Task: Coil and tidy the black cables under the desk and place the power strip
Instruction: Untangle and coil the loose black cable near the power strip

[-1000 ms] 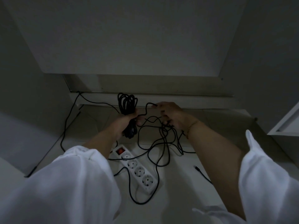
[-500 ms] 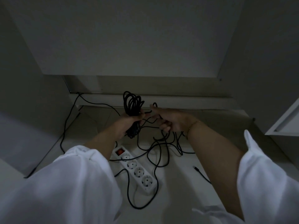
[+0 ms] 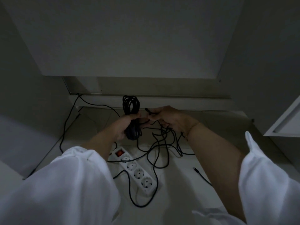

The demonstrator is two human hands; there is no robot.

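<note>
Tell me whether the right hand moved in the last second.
Yes. Against the power strip, the right hand, pinching loose cable, edged left toward the coiled cable in the left hand.

Dim home-office nook under a desk (image 3: 129, 46): pale floor (image 3: 178, 197), white 4-socket power strip (image 3: 135, 172), tangled black cables (image 3: 159, 144).
</note>
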